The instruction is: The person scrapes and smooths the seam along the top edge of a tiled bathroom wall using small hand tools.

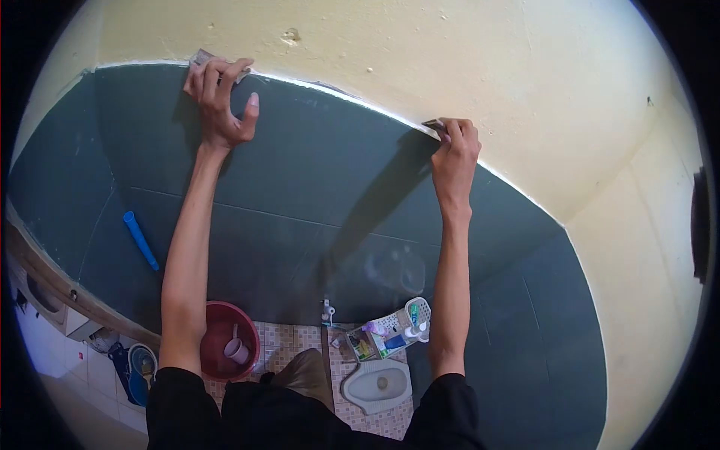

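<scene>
Reaching overhead, the left hand (219, 97) pinches a small grey scrap (201, 56) and the right hand (454, 150) another strip end (433, 125), both along the dark green wall's white top edge (337, 94).

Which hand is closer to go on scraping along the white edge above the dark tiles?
The right hand, probably. It holds a small tool with its tip on the white edge. The left hand just presses a small pad at the far end.
</scene>
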{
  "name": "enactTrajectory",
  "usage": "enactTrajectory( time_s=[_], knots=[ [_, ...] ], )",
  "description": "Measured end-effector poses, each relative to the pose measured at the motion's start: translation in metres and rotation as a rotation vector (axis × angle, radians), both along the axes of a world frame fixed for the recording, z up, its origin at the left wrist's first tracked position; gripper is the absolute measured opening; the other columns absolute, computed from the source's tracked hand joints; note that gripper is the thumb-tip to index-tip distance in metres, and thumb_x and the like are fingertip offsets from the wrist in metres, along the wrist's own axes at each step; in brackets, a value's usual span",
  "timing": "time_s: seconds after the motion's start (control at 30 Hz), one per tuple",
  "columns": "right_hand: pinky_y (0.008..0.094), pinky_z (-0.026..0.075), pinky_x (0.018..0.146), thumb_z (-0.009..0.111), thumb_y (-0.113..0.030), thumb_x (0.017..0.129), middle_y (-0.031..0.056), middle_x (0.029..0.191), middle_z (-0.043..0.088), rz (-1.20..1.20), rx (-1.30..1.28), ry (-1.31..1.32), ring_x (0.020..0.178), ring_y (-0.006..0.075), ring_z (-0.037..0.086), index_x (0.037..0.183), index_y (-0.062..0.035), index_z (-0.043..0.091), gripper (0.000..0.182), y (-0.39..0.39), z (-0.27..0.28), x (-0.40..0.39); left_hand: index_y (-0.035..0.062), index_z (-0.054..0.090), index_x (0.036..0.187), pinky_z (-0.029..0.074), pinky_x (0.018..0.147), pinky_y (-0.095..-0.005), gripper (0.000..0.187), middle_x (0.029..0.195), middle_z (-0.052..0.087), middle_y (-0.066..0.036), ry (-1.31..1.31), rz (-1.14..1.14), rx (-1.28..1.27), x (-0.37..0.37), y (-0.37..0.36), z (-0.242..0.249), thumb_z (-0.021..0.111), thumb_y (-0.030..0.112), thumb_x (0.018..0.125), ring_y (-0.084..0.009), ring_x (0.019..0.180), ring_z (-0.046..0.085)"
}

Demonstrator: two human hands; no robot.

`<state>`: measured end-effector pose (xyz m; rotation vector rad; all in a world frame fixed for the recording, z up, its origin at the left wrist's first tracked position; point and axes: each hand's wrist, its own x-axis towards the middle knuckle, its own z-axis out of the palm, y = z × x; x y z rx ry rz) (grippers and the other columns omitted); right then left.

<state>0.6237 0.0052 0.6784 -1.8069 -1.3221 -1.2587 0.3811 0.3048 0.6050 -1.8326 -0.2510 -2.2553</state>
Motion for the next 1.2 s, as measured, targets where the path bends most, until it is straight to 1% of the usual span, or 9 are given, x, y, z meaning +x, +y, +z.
enactTrajectory(
  time_s=[0.2,0.3,0.47,0.63,0.8,0.9,0.93,1.1,1.2],
  knots=[
    [0.0444,0.045,0.091,0.064,0.009,0.088,0.0092,0.103,0.064,0.089,-0.017,-0.029,0.103,0.0279,0.061,0.104,-0.0052,0.072,0.023,-0.002,-0.011,0.013,0.0118,0.068,0.118,0.028,0.113,-0.0535,0.044,0.110,0.060,-0.009,0.053,0.039,-0.016,-0.002,0.001,-0.002,0.063,0.033,0.080,-0.0308,0.116,0.054],
    [0.0445,0.045,0.092,0.064,0.008,0.088,0.0089,0.102,0.064,-0.054,0.016,0.010,0.103,0.0282,0.061,0.106,-0.0059,0.073,0.025,-0.002,-0.007,0.012,0.0122,0.068,0.115,0.027,0.114,-0.0533,0.041,0.108,0.059,-0.009,0.015,0.066,0.003,0.000,0.002,-0.001,0.064,0.033,0.080,-0.0307,0.115,0.055],
    [0.0435,0.045,0.090,0.064,0.009,0.086,0.0083,0.102,0.064,0.084,-0.040,-0.046,0.102,0.0283,0.061,0.105,-0.0065,0.073,0.027,0.004,-0.003,-0.003,0.0129,0.067,0.117,0.026,0.116,-0.0549,0.042,0.108,0.058,-0.008,0.031,0.051,-0.015,0.001,0.001,-0.002,0.064,0.032,0.079,-0.0300,0.116,0.054],
    [0.0437,0.044,0.089,0.063,0.009,0.086,0.0079,0.102,0.063,0.091,0.000,-0.025,0.102,0.0284,0.060,0.106,-0.0077,0.071,0.027,0.007,-0.013,0.009,0.0131,0.067,0.116,0.025,0.116,-0.0557,0.041,0.109,0.059,-0.008,0.016,0.061,-0.020,0.001,0.000,0.000,0.065,0.031,0.079,-0.0296,0.116,0.054],
    [0.0451,0.043,0.090,0.061,0.006,0.088,0.0089,0.104,0.061,0.011,0.028,-0.064,0.103,0.0301,0.059,0.107,-0.0075,0.067,0.024,0.013,-0.022,0.011,0.0128,0.069,0.113,0.030,0.116,-0.0539,0.031,0.110,0.063,-0.007,0.007,0.129,-0.011,0.002,0.000,0.001,0.066,0.031,0.088,-0.0295,0.115,0.057],
    [0.0466,0.041,0.091,0.063,-0.002,0.090,0.0123,0.105,0.059,-0.073,0.039,-0.078,0.104,0.0325,0.056,0.107,-0.0047,0.064,0.017,0.018,-0.027,0.008,0.0134,0.070,0.111,0.034,0.113,-0.0514,0.023,0.108,0.064,-0.005,-0.001,0.178,-0.030,0.003,0.005,-0.001,0.067,0.029,0.094,-0.0274,0.114,0.058],
    [0.0476,0.040,0.092,0.063,-0.011,0.092,0.0138,0.105,0.058,-0.032,0.035,-0.074,0.104,0.0331,0.055,0.106,-0.0037,0.063,0.015,0.018,-0.025,0.007,0.0134,0.070,0.111,0.034,0.113,-0.0514,0.023,0.108,0.064,-0.005,0.007,0.157,-0.019,0.004,0.009,-0.002,0.067,0.029,0.094,-0.0274,0.114,0.058],
    [0.0495,0.037,0.095,0.060,-0.037,0.101,0.0153,0.103,0.056,0.028,0.076,-0.037,0.102,0.0329,0.053,0.100,-0.0036,0.061,0.033,0.022,-0.026,0.001,0.0175,0.073,0.105,0.035,0.109,-0.0480,0.009,0.102,0.064,-0.001,-0.064,0.203,-0.025,0.011,0.025,-0.004,0.069,0.023,0.099,-0.0241,0.108,0.060],
    [0.0488,0.037,0.095,0.060,-0.035,0.101,0.0150,0.101,0.056,-0.006,0.146,-0.012,0.102,0.0328,0.053,0.098,-0.0043,0.061,0.031,0.031,-0.028,0.003,0.0185,0.075,0.105,0.036,0.104,-0.0470,0.009,0.099,0.065,-0.001,-0.086,0.249,-0.037,0.013,0.025,-0.004,0.067,0.021,0.102,-0.0237,0.106,0.059]
  ],
)
